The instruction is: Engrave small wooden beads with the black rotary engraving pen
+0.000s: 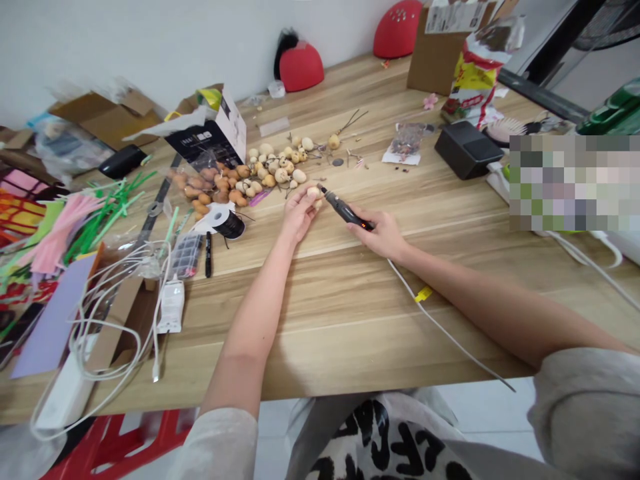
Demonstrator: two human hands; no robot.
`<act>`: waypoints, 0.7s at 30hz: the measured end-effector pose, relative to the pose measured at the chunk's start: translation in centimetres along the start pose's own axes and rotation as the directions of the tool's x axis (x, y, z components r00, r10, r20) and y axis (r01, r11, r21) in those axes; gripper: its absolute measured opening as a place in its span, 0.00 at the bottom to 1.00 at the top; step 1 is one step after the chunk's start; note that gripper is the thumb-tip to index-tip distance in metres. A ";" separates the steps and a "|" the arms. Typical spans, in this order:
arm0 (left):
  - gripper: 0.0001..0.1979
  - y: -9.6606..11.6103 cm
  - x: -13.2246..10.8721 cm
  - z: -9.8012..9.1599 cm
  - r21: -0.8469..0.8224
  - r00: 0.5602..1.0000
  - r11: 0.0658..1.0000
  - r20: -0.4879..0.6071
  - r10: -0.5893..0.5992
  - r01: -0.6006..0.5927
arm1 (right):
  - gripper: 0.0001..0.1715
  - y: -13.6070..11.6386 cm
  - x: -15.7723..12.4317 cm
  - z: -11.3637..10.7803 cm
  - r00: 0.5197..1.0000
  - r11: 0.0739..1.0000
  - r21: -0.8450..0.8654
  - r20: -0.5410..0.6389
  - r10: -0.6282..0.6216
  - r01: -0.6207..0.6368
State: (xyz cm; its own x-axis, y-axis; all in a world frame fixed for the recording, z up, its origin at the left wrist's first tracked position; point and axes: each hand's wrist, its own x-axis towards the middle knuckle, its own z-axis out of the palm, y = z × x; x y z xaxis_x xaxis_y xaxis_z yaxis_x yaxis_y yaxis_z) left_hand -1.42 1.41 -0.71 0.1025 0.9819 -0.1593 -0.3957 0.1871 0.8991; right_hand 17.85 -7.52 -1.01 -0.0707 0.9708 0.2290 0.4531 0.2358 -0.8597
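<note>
My left hand (pixel 298 217) has its fingers closed around a small pale gourd (pixel 314 193), holding it above the tabletop. My right hand (pixel 384 235) grips a dark rotary tool (pixel 346 211) with a small orange light on its body. The tool's tip points left and meets or nearly meets the gourd; I cannot tell whether it touches. From below my right hand a white cord (pixel 407 287) with a yellow tag runs towards the table's front edge. Just beyond my left hand lies a pile of pale gourds (pixel 281 175), and brown ones (pixel 213 181) sit beside them.
Left of my left arm are a black spool (pixel 229 223), a black marker (pixel 208 255), coiled white cables (pixel 120 327) and pipe cleaners (pixel 57 233). A black box-shaped device (pixel 467 150) and a small clear bag (pixel 404 143) lie at the right. Cardboard boxes (pixel 437 50) stand farther back.
</note>
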 end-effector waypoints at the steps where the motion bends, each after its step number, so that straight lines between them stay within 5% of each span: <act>1: 0.14 0.0 0.0 0.0 0.003 1.000 1.000 0.004 0.004 -0.004 | 0.28 0.0 0.0 0.0 1.000 1.000 0.002 0.005 0.002 -0.002; 21: 0.12 -0.2 0.3 -0.2 -0.021 1.000 0.999 -0.005 0.028 -0.028 | 0.27 0.5 -0.1 0.3 0.994 0.993 -0.054 -0.028 -0.102 0.101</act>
State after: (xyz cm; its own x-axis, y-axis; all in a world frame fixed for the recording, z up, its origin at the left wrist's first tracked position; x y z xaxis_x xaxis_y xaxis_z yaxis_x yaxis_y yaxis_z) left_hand -1.51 1.68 -1.08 0.0870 0.9868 -0.1363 -0.4172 0.1603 0.8946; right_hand 17.82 -7.45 -1.57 -0.0921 0.9401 0.3282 0.4907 0.3296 -0.8066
